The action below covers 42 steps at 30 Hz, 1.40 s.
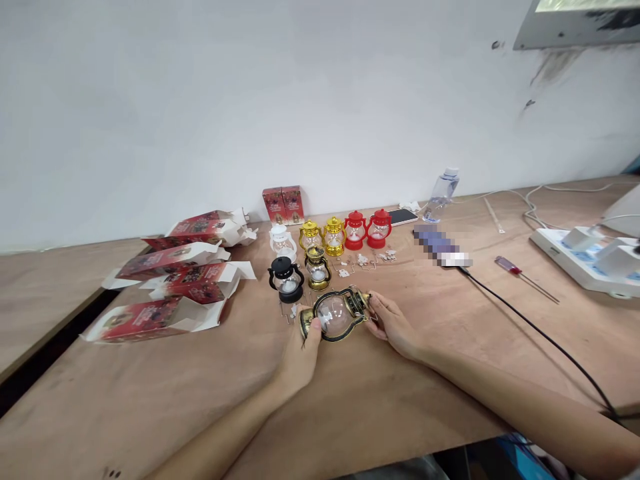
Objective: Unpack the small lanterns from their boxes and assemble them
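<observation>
Up against a big pale wall (pixel 200 100) sits a wide wooden table (pixel 360 407), and that's where everything's laid out. Biggest stuff on it is the bunch of opened red boxes (pixel 145 317) on the left, lying on their sides with the white flaps sticking out. Way over on the right is a chunky white power strip (pixel 570 255) with plugs in it. Front and centre, a bronze-and-black lantern (pixel 336 317) is tipped sideways between both hands: the left hand (pixel 305 357) is wrapped around its base, thumb near the clear globe, and the right hand (pixel 395 323) has its fingers closed on the top end. Can't tell if it's touching the wood. Just behind it are a black lantern (pixel 286 280) and another bronze one (pixel 317 268), then a white one, two gold and two red, all upright. Two red boxes (pixel 293 202) stand by the wall, and a clear bottle (pixel 441 195) leans a bit further right. Then there's a red-handled screwdriver (pixel 509 265) near the power strip, and finally some tiny white bits (pixel 363 260) with wire, too small to make out.
</observation>
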### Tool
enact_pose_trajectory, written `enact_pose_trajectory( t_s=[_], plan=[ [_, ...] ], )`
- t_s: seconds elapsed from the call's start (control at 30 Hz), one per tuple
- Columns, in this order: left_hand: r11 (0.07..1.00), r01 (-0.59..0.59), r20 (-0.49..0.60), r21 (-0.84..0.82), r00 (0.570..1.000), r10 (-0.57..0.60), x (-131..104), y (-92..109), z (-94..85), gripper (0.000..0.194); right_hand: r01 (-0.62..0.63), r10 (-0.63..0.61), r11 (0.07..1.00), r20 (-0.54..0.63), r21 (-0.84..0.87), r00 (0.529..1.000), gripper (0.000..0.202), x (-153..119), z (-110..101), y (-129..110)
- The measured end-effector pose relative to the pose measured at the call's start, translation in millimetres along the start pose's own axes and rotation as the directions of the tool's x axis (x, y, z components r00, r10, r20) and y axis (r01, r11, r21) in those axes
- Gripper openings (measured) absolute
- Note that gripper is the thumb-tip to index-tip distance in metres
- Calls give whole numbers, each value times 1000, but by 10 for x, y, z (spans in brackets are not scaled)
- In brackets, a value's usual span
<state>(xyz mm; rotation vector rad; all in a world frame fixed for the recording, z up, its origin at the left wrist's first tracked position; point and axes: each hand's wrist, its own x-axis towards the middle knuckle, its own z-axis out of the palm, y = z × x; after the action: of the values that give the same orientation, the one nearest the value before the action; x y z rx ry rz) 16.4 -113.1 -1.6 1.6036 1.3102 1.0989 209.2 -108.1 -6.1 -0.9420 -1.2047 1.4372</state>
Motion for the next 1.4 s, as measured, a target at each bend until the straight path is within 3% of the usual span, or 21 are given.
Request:
enact_pose_trajectory(
  t_s=[0.1, 0.4, 0.7, 0.87, 1.0, 1.1, 1.23, 1.4],
  plan=[
    [997, -76, 56, 34, 996, 74, -10, 56, -17, 25, 49, -49, 997, 1, -55, 999, 47, -20, 10, -15],
    [997, -73, 82, -13, 994, 74, -24, 56, 16, 23, 91, -105, 990, -127, -109, 986, 50, -3, -1, -63],
    [995, -101, 119, 18, 988, 99, -35, -16, 10, 23, 18, -13, 999, -103, 47, 995, 44, 35, -47, -4],
    [994, -109, 115, -17, 987, 110, -52, 9, 4, 21, -7, 7, 1000, -79, 5, 997, 44, 24, -62, -40],
    [994, -96, 42, -52, 994, 98, -51, 72, -3, 22, 89, -119, 979, -156, -185, 981, 43, 16, -63, -156],
    [991, -21, 13, -136, 1000, 23, -28, 65, 8, 27, 69, -105, 971, -151, -230, 983, 45, 25, -57, -216],
    [924, 179, 142, -339, 980, -138, 22, 33, 41, 39, 6, -11, 999, -114, -42, 993, 48, 55, -34, -181],
    [861, 235, 225, -451, 963, -145, 56, 39, 69, 46, -27, 36, 995, -91, 98, 995, 47, 72, 19, -77]
  ],
)
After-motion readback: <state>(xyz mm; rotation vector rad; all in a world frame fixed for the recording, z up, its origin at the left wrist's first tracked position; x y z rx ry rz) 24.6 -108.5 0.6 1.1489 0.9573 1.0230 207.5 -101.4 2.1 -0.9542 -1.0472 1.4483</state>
